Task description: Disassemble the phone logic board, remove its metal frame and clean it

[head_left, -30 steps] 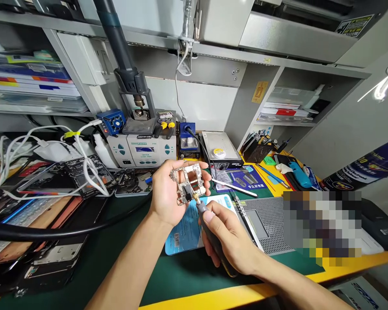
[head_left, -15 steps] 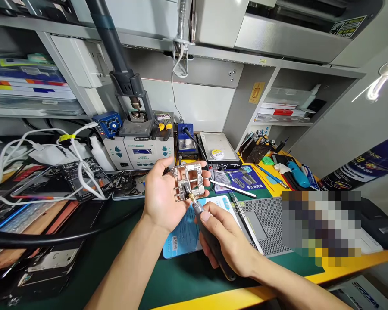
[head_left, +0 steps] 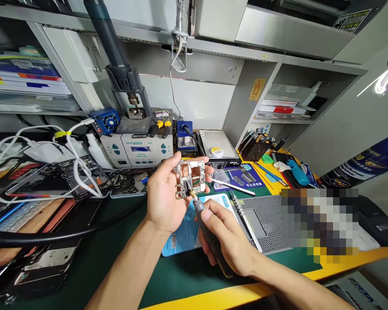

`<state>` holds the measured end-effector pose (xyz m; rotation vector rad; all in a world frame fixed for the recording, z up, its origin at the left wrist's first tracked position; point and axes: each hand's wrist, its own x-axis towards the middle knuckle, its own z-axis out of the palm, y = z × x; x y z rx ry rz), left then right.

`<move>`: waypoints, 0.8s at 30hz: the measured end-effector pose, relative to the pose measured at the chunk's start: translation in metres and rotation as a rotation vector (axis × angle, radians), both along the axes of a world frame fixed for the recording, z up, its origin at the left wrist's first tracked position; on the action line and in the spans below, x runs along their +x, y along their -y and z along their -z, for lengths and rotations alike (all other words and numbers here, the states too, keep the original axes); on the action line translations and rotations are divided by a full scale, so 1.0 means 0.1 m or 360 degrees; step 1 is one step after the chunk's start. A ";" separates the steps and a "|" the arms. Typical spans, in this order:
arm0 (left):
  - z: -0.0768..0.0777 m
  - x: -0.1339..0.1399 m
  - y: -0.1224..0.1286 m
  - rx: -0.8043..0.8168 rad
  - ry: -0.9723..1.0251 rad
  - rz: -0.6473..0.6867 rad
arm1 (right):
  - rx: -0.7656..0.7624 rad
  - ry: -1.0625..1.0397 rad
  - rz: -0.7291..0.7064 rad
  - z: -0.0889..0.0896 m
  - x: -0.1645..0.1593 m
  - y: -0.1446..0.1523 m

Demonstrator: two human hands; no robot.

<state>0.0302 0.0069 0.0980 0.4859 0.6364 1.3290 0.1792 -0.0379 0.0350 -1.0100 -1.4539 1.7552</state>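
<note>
A small phone circuit board [head_left: 201,188] with cut-out openings lies across the fingers of my left hand [head_left: 163,199]. The palm faces up, with the thumb raised along the board's left side and the fingers curled behind it. In a pen-like grip, my right hand [head_left: 229,234] is closed round a dark-handled tool with a brass collar [head_left: 198,206]. Its thin dark tip meets the lower middle of the board at a dark patch; contact itself is too small to tell. Beneath both hands lies a blue and white printed sheet [head_left: 181,241].
A perforated grey mat [head_left: 274,215] with tweezers [head_left: 242,211] lies on the right. Behind stand a hot-air station [head_left: 139,150] and a blue soldering stand [head_left: 186,140]. Phone parts and cables crowd the left, where a black hose [head_left: 67,239] crosses. A spray can [head_left: 365,159] stands far right.
The view has shifted slightly. The board has turned a little in my left hand and shows more of its face; the tool tip stays at nearly the same spot on it.
</note>
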 end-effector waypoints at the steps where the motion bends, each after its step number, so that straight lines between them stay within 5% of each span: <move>1: 0.00 0.01 0.01 0.0015 -0.0021 -0.0017 | -0.0002 -0.0006 -0.0001 0.00 0.00 0.00; 24: 0.06 0.17 0.13 0.0356 -0.0194 -0.0407 | 0.0100 -0.0065 0.0003 0.11 -0.01 0.02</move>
